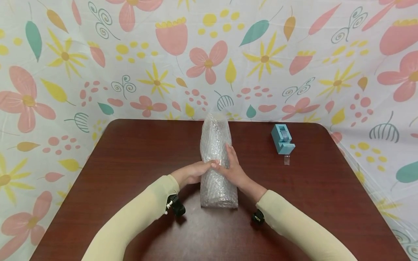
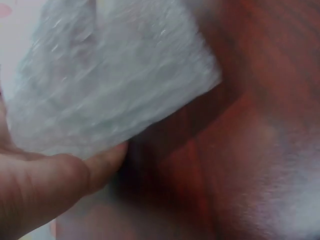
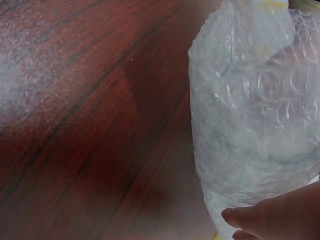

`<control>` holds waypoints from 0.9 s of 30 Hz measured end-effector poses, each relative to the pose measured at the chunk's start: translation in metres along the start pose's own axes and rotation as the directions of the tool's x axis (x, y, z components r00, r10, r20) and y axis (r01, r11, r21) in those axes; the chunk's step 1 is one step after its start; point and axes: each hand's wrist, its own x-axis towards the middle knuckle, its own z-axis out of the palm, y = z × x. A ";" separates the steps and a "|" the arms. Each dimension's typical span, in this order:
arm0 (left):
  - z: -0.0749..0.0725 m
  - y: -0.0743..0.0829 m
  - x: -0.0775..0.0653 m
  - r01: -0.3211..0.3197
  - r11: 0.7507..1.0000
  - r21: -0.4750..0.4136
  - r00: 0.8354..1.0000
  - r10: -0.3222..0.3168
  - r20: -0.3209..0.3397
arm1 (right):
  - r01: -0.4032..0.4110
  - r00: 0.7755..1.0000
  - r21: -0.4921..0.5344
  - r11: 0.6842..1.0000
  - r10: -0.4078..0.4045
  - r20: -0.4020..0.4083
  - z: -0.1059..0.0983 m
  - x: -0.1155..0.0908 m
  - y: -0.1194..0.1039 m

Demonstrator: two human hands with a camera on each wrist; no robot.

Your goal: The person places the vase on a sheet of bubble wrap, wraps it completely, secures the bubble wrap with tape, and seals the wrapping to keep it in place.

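Observation:
A long bundle of clear bubble wrap [image 1: 218,190] is held above the middle of the table, wider at its near end and narrowing at the far end. What lies inside cannot be made out. My left hand [image 1: 192,172] grips its left side, the thumb laid across the front and the other fingers partly hidden behind it. From the right, my right hand [image 1: 236,174] holds the same bundle, thumb on the front close to the left thumb, fingers along the right side. In the right wrist view, round bubbles and loose layers show at the wrap's open-looking end [image 3: 270,95].
A light blue tape dispenser [image 1: 281,139] stands at the back right of the dark red-brown table [image 1: 147,145], a short strip of clear tape [image 1: 286,160] hanging from its front. Behind the table's far edge hangs a flower-patterned cloth [image 1: 209,90].

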 end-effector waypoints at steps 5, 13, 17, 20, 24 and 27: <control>-0.003 0.007 -0.002 0.035 0.999 0.037 0.999 -0.036 0.040 | -0.011 1.000 -0.006 1.000 0.011 0.029 -0.002 -0.001 0.000; 0.009 0.010 0.000 -0.016 0.995 -0.094 0.986 0.000 -0.167 | -0.011 0.997 0.057 0.998 0.007 0.073 -0.003 -0.005 -0.004; 0.013 0.017 0.006 -0.054 0.995 0.086 0.909 0.085 -0.408 | -0.011 0.996 0.067 0.998 0.005 0.089 -0.002 -0.006 -0.004; 0.013 0.023 0.012 -0.099 0.958 0.269 0.863 0.217 -0.456 | -0.008 0.996 0.068 0.998 0.001 0.095 -0.002 -0.007 -0.004; 0.012 0.025 0.014 -0.172 0.860 0.480 0.859 0.370 -0.354 | -0.012 0.995 0.079 0.997 0.004 0.103 -0.003 -0.008 -0.003; 0.007 0.025 0.012 -0.203 0.734 0.648 0.854 0.456 -0.249 | -0.013 0.994 0.058 0.998 0.007 0.113 -0.005 -0.008 -0.002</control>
